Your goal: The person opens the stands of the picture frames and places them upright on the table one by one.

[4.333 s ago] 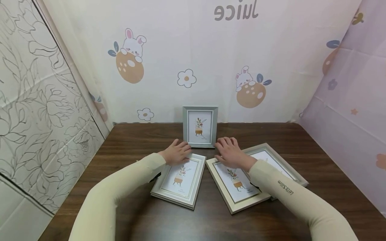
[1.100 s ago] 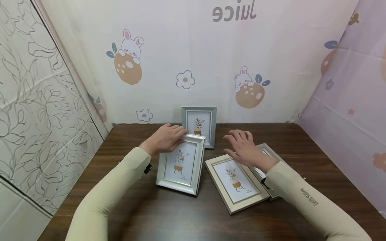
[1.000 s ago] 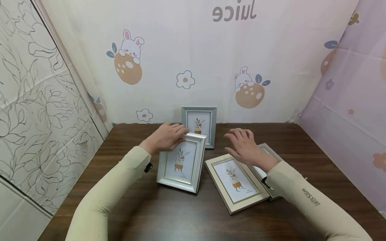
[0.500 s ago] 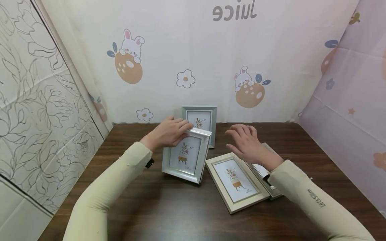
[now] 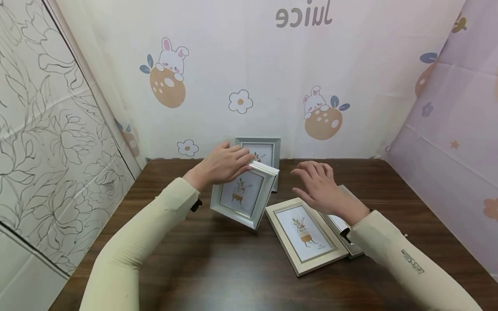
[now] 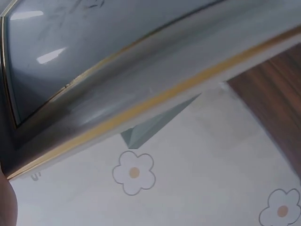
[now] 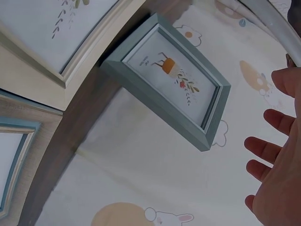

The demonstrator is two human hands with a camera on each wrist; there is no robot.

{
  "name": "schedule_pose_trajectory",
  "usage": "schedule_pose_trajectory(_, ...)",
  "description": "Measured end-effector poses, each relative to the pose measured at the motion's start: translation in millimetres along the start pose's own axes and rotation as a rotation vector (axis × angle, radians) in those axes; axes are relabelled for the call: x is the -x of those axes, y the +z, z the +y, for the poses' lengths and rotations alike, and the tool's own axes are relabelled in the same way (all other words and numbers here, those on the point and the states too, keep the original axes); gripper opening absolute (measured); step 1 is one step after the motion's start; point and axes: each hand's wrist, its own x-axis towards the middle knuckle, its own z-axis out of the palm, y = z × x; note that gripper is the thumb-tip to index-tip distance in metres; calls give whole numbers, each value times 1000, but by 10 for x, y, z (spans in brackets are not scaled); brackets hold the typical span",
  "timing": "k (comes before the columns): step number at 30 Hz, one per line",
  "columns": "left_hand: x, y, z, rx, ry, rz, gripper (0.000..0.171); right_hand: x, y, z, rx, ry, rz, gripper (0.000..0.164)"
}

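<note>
Because only the left hand pinches the silver-white frame by its top edge, tilted and apparently lifted above the bench, that frame could slip or swing into the grey-green frame standing just behind. With fingers loosely curved, apart and holding nothing, the right hand hovers near the cream frame, perhaps too far off to catch a drop.

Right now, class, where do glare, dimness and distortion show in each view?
Head: pale glare on the near table; the white frame dimmer than the beige frame. Left wrist: white glare streaks on its glass; the frame's edge curved, probably lens distortion. Right wrist: the table's edge bowed too.
</note>
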Motion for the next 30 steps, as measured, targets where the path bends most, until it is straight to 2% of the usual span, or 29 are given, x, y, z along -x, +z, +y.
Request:
schedule_pose_trajectory(4, -37, -32, -7, -16, -6, -1, 28, 10, -25, -39, -4, -9, 15, 43)
schedule_pose_trajectory(7, -51, -51, -8, -13, -11, -5, 22, 19, -36, -62, -14, -22, 24, 43)
schedule_pose_trajectory(16, -83, -139, -2, -29, -13, -51, 21, 39, -52, -71, -21, -44, 44, 43)
schedule_pose_trajectory(30, -100, -251, 28, -53, 60, -18, 24, 50, -52, -25, -19, -56, 63, 46)
